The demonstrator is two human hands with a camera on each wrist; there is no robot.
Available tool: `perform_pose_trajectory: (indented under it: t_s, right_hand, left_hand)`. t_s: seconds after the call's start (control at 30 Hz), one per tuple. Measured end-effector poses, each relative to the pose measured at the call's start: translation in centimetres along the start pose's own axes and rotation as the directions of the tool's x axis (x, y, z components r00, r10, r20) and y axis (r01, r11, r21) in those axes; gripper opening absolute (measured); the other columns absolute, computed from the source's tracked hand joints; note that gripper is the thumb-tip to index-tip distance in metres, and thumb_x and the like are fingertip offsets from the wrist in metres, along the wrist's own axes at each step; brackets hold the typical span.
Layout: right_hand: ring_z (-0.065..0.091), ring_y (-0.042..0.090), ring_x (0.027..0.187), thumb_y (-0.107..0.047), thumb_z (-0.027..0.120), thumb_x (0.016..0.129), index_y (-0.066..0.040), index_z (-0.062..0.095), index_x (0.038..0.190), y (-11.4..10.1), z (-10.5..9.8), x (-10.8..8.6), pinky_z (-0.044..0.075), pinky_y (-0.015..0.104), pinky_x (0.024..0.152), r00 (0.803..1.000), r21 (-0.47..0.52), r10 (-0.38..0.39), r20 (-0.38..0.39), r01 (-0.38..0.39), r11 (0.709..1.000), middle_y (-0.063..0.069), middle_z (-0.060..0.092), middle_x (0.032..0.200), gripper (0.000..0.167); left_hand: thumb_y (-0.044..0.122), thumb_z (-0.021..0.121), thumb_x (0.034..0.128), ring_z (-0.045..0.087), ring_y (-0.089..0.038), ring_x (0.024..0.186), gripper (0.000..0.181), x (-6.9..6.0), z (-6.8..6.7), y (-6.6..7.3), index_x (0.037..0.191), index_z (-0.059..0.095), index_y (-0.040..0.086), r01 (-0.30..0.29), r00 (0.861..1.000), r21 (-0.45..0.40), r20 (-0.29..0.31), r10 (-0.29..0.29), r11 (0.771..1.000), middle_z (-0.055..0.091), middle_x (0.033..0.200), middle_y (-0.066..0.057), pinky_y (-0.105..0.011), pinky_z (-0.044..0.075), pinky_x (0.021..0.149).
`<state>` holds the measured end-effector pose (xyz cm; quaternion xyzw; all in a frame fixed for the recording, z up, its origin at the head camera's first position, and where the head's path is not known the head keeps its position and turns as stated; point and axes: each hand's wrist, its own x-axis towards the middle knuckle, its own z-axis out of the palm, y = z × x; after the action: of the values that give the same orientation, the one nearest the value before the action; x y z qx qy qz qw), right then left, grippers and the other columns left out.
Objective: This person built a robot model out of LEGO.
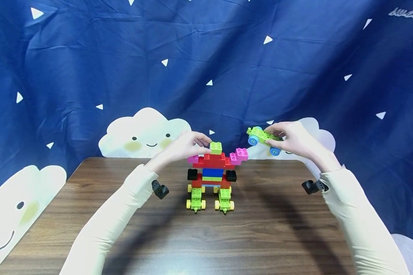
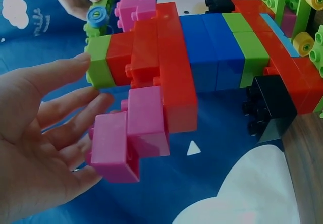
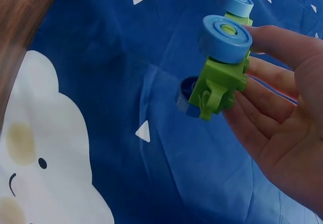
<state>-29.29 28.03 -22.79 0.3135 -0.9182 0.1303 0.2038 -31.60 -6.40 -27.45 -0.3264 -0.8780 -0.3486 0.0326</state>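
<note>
A robot-like figure of toy bricks, with a red body brick [image 1: 213, 162], stands on the table in the head view. My left hand [image 1: 189, 146] is at its top, the thumb [image 2: 75, 65] by the lime green brick [image 2: 100, 62]; its other fingers are spread loosely behind, near the pink bricks [image 2: 131, 128]. To the right of the figure, my right hand [image 1: 290, 139] holds a green toy car base [image 1: 261, 134] with blue wheels [image 3: 227, 40] in the air, pinching it between thumb and fingers. The base is tilted.
The figure's feet are green car bases [image 1: 225, 195] with yellow wheels on the brown wooden table [image 1: 261, 236]. Black bricks [image 1: 231, 175] stick out at its sides. A blue curtain [image 1: 206, 57] with white triangles and clouds hangs behind.
</note>
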Motion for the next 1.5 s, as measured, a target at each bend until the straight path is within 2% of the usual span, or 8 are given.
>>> perform_pose_trajectory:
  t_s: [0.27,0.4,0.63,0.83,1.0,1.1,1.33,1.5]
  right_hand:
    - [0.069,0.019,0.081,-0.013,0.077,0.085,-0.005,0.073,0.104,-0.9,0.1,0.8,0.059,0.043,0.078,0.999,0.021,-0.001,0.034,0.0,1.0,0.009,0.074,0.091,0.021]
    - [0.069,0.019,0.081,-0.013,0.077,0.085,-0.005,0.073,0.105,-1.3,0.2,1.2,0.059,0.043,0.078,0.999,0.043,-0.013,0.036,0.012,0.999,0.008,0.075,0.091,0.022]
    - [0.069,0.017,0.081,-0.014,0.077,0.085,-0.005,0.074,0.106,-2.1,0.5,2.0,0.058,0.039,0.074,0.999,0.061,-0.036,0.04,0.033,0.998,0.008,0.075,0.092,0.023]
    - [0.064,0.013,0.079,-0.015,0.077,0.085,-0.007,0.074,0.107,-2.7,0.7,2.7,0.056,0.034,0.073,0.998,0.068,-0.013,0.057,0.009,0.998,0.004,0.074,0.09,0.024]
    - [0.06,0.012,0.076,-0.014,0.078,0.084,-0.007,0.074,0.106,-3.4,0.7,3.2,0.052,0.024,0.068,0.998,0.073,-0.039,0.05,0.035,0.997,0.002,0.073,0.087,0.024]
    - [0.058,0.012,0.075,-0.015,0.079,0.083,-0.008,0.074,0.106,-3.7,0.8,3.5,0.05,0.023,0.066,0.997,0.077,-0.055,0.049,0.051,0.996,0.001,0.072,0.087,0.024]
    - [0.058,0.014,0.075,-0.016,0.078,0.084,-0.006,0.074,0.108,-4.4,0.9,4.1,0.049,0.023,0.065,0.994,0.084,-0.102,0.048,0.098,0.992,0.004,0.073,0.088,0.026]
    - [0.06,0.016,0.077,-0.015,0.077,0.085,-0.006,0.074,0.11,-4.9,1.0,4.5,0.053,0.028,0.068,0.991,0.102,-0.111,0.069,0.104,0.989,0.007,0.074,0.092,0.027]
  left_hand:
    - [0.03,0.07,0.0908,0.064,-0.023,0.112,0.041,-1.1,-1.3,-0.3,0.126,0.065,0.01,0.013,1.0,0.018,0.015,-0.013,1.0,0.069,0.124,-0.01,-0.041,0.055,0.096]
    - [0.03,0.07,0.0906,0.065,-0.023,0.111,0.041,-1.7,-1.9,-1.1,0.125,0.066,0.009,0.005,1.0,0.034,-0.003,-0.005,0.999,0.07,0.122,-0.009,-0.041,0.055,0.096]
    - [0.027,0.073,0.089,0.064,-0.027,0.112,0.04,-2.6,-2.8,-2.1,0.124,0.067,0.007,-0.001,1.0,-0.002,-0.025,0.001,1.0,0.07,0.121,-0.01,-0.045,0.054,0.099]
    - [0.025,0.073,0.0884,0.065,-0.026,0.11,0.041,-3.6,-3.5,-2.8,0.124,0.067,0.007,0.01,0.999,-0.005,-0.044,-0.01,1.0,0.07,0.121,-0.011,-0.046,0.053,0.099]
    - [0.025,0.075,0.0874,0.065,-0.028,0.111,0.042,-4.1,-3.6,-3.7,0.124,0.067,0.006,0.018,0.999,-0.011,-0.046,-0.018,1.0,0.07,0.123,-0.012,-0.048,0.053,0.1]
    - [0.027,0.075,0.0876,0.065,-0.027,0.11,0.042,-4.4,-3.5,-4.1,0.125,0.067,0.008,0.029,0.999,-0.011,-0.042,-0.03,1.0,0.07,0.123,-0.01,-0.049,0.053,0.101]
    - [0.027,0.073,0.0884,0.065,-0.026,0.11,0.04,-4.7,-3.4,-4.7,0.125,0.067,0.01,0.054,0.998,-0.015,-0.033,-0.055,0.998,0.07,0.123,-0.009,-0.048,0.053,0.1]
    - [0.028,0.074,0.0882,0.066,-0.027,0.109,0.04,-4.8,-3.3,-4.9,0.124,0.068,0.01,0.05,0.998,-0.019,-0.032,-0.05,0.999,0.07,0.122,-0.008,-0.047,0.054,0.099]
